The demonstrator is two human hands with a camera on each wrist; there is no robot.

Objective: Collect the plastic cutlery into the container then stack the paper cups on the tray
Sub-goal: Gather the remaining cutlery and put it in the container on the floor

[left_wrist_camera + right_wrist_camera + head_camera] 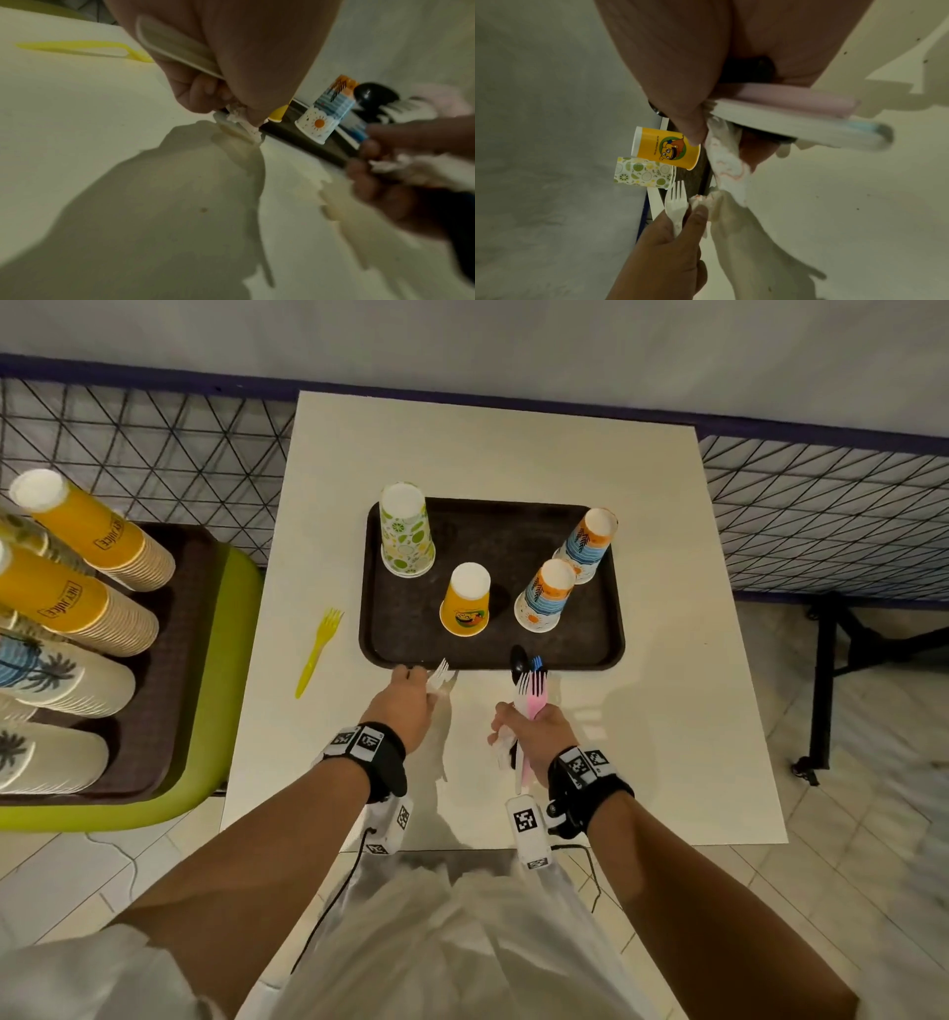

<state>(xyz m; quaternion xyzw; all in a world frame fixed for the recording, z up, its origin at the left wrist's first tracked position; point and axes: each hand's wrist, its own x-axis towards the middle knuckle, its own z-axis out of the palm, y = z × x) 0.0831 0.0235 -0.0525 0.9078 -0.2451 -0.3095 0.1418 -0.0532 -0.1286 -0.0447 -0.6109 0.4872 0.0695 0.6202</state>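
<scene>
My left hand (418, 695) grips a white fork (440, 674) at the tray's near edge; its handle (174, 46) runs under the palm. My right hand (531, 729) holds a cutlery bundle (531, 683) of pink, white and blue forks and a black spoon, plus a crumpled napkin (727, 162). A yellow fork (319, 649) lies on the table left of the brown tray (493, 521). On the tray, upside down, stand a green lemon cup (405, 528), a yellow cup (464, 600) and two blue-and-orange cups (544, 595) (588, 544).
The white table (667, 660) stands against a wire mesh fence (154, 439). On the left, a green seat (231, 660) carries another brown tray with several tall stacks of cups (87, 531). Black table legs (832, 680) rise on the tiled floor at right.
</scene>
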